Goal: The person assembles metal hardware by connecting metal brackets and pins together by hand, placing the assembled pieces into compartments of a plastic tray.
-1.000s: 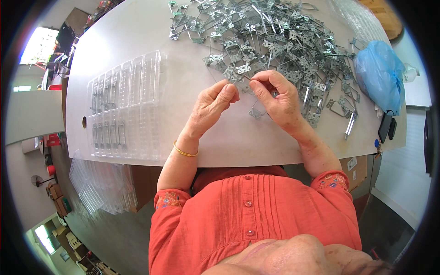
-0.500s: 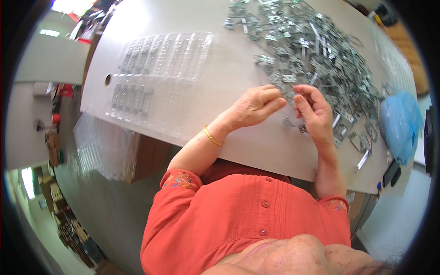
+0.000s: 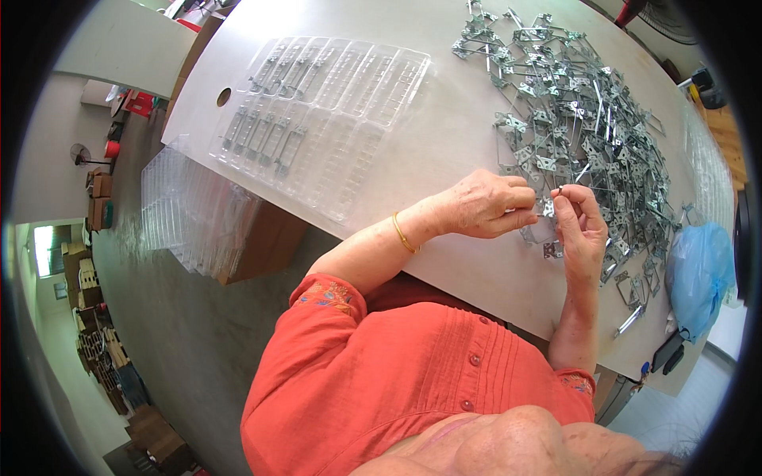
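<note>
My left hand point(image 3: 496, 205), with a gold bangle at its wrist, is closed, its thumb and fingers pressed together at the near edge of a heap of metal wire brackets point(image 3: 587, 131). What it holds is hidden behind the fingers. Just to the right, my right hand point(image 3: 582, 234) pinches a small metal part point(image 3: 559, 190) between thumb and fingertips; only a bit of it shows. A few loose brackets lie on the table under and between the hands. To the left is a clear plastic tray point(image 3: 357, 111), with brackets in several of its slots.
Over the table's point(image 3: 429, 151) left edge, a stack of clear trays point(image 3: 198, 214) rests by a brown carton point(image 3: 266, 242). A blue plastic bag point(image 3: 698, 278) sits at the right edge, near a dark phone-like object point(image 3: 667, 351). More clear trays point(image 3: 706, 151) lie at far right.
The whole view has shifted, so table, tray and heap appear farther right. My hands stay close together at the heap; the right fingertips now visibly pinch a small metal part.
</note>
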Available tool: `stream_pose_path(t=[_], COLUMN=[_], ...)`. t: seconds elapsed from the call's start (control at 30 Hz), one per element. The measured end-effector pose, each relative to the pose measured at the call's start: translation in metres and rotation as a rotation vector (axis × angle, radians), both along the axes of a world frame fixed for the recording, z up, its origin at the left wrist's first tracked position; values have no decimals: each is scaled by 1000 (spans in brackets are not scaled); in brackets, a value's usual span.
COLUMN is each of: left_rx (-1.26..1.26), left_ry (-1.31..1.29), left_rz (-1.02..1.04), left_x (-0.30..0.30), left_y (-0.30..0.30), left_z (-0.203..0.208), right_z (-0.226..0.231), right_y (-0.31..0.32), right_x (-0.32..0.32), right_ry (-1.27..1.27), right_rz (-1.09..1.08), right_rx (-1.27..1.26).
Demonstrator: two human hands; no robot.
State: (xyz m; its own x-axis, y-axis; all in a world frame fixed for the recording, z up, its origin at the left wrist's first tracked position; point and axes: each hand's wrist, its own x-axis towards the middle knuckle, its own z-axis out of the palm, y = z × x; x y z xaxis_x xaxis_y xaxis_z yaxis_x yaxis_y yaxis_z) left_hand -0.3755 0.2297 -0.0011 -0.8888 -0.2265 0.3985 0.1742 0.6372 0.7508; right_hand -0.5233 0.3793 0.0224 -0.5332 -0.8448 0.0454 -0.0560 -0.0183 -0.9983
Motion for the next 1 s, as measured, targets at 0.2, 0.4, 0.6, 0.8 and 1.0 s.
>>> stream_pose_path(t=[0.2,0.4,0.6,0.8,1.0], left_rx=[501,1013,983,885,772], left_ry=[-146,-114,-101,-109,-174], left_rz=[-39,-60,-106,-74,-16], left_x=[-1,5,3,2,8], left_y=[-3,-14,-10,-7,-5], left_z=[-4,2,6,4,6], right_z=[8,7,-2,5,4], right_y=[-1,-5,-4,-1,2], right_x=[1,9,6,7,8], right_ry=[-55,40,141,129,169], right_rz=[-145,-25,-21,-28,-10], right_rx=[-54,54,43,60,96])
